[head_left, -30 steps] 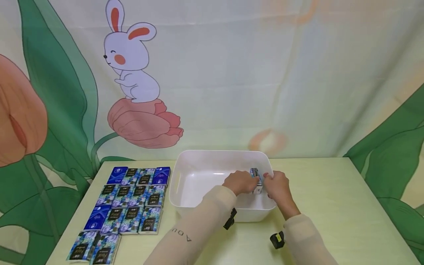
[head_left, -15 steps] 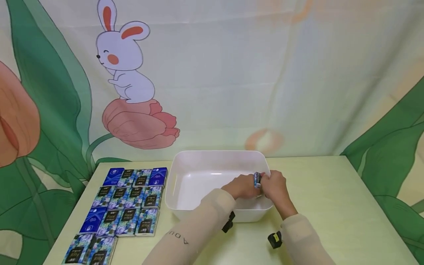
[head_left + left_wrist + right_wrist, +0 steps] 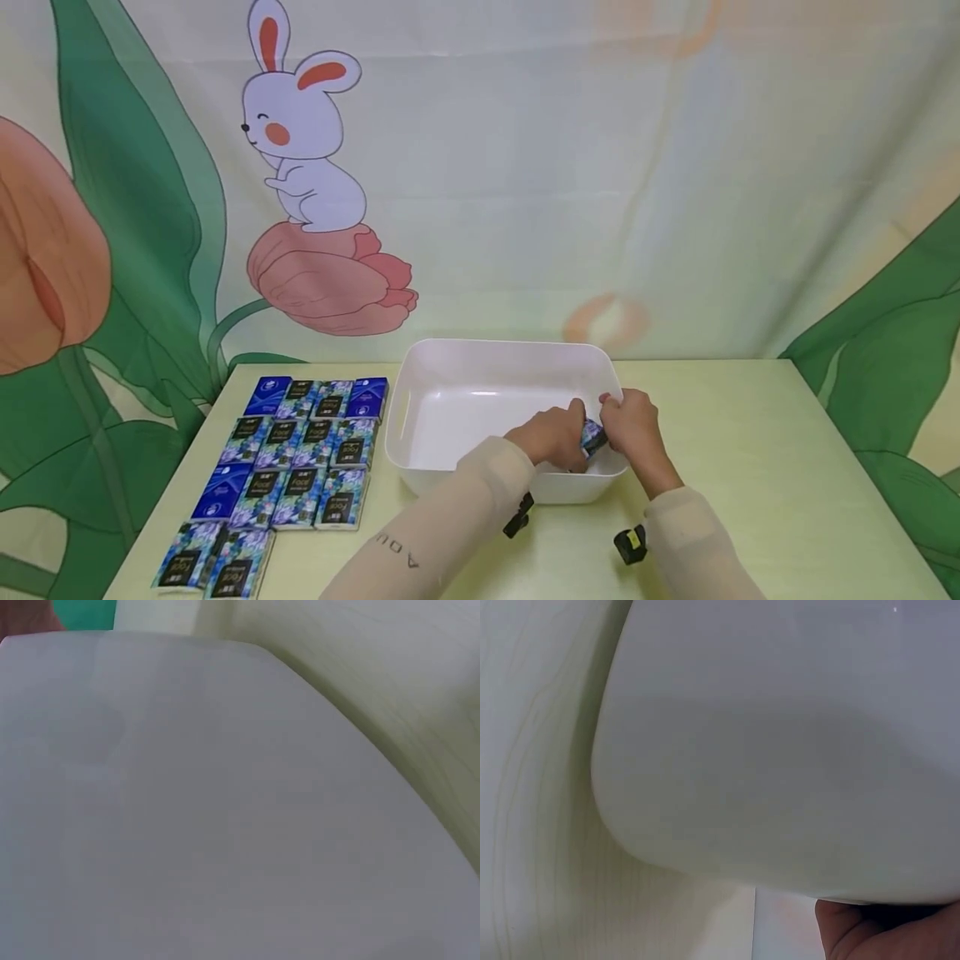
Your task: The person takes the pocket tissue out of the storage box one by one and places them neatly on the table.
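Inside the right end of the white plastic bin (image 3: 450, 417), my left hand (image 3: 553, 435) holds a blue patterned tissue pack (image 3: 593, 438), which is tilted and partly covered by the fingers. My right hand (image 3: 632, 423) grips the bin's right-hand rim, thumb on top. In the right wrist view, the right hand (image 3: 892, 936) shows at the bin's edge. The left wrist view is mostly filled by the bin's outer wall (image 3: 225, 795), with a bit of hand (image 3: 30, 616) at the top left corner.
Several tissue packs (image 3: 298, 492) lie in rows on the table (image 3: 757, 467), left of the bin. Some are plain dark blue (image 3: 222, 490), others flower-patterned. A curtain (image 3: 510, 167) printed with a rabbit and tulips hangs behind the table.
The tissue pack, earlier upright near the bin's right wall, has been lifted slightly, then lowered toward the near right corner and tilted by my left hand. My right hand keeps its grip on the rim.
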Demonstrator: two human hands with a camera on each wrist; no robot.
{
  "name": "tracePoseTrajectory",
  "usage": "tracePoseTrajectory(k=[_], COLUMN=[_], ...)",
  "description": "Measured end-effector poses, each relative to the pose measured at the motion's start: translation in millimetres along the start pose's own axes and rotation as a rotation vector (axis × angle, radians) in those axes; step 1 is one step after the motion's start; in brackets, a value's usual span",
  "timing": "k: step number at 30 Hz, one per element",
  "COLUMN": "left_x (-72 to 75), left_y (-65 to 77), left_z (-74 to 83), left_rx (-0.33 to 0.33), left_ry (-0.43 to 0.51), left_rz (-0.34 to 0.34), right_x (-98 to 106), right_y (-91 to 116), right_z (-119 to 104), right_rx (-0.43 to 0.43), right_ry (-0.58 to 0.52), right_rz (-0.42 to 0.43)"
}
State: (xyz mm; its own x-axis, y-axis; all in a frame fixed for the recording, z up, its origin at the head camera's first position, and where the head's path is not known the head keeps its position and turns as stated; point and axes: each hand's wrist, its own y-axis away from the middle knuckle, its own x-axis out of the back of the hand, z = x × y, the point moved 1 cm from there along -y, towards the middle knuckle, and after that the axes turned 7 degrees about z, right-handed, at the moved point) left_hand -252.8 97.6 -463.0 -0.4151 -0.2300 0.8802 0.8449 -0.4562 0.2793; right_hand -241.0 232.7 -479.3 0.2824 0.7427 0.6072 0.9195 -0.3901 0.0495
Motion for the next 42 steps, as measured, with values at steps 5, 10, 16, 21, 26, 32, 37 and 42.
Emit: tracePoseTrajectory(k=[5, 10, 16, 21, 26, 32, 37, 42], left_x=[12.1, 37.9, 65.4, 82.7, 92.3, 84.2, 62.2, 30.7], left_y=[21.0, 46.9, 85.8, 124.3, 163.2, 201.3, 223.7, 241.2], left_z=[-9.3, -22.5, -45.5, -70.4, -102.5, -142.8, -171.4, -200.7], left_rx=[0.014, -0.026, -0.078, -0.050, 0.110, 0.303, 0.434, 0.587], left_ry=[-0.038, 0.039, 0.085, 0.075, 0.115, 0.138, 0.117, 0.081], left_rz=[0.097, 0.248, 0.508, 0.659, 0.701, 0.667, 0.584, 0.466], right_x=[-4.9, -6.9, -7.4, -9.7, -6.9, 0.8, 5.6, 5.1], right_y=[1.0, 1.4, 1.7, 1.1, 2.3, 4.4, 5.7, 5.7], right_z=[-1.5, -3.6, -5.2, -5.3, -5.5, -2.6, -1.8, -5.4], right_rx=[-0.028, -0.024, -0.020, -0.026, -0.018, -0.048, -0.110, -0.204], right_ry=[-0.027, -0.025, -0.039, -0.050, -0.053, -0.113, -0.205, -0.321], right_rz=[-0.036, -0.034, -0.037, -0.054, -0.061, -0.083, -0.149, -0.239])
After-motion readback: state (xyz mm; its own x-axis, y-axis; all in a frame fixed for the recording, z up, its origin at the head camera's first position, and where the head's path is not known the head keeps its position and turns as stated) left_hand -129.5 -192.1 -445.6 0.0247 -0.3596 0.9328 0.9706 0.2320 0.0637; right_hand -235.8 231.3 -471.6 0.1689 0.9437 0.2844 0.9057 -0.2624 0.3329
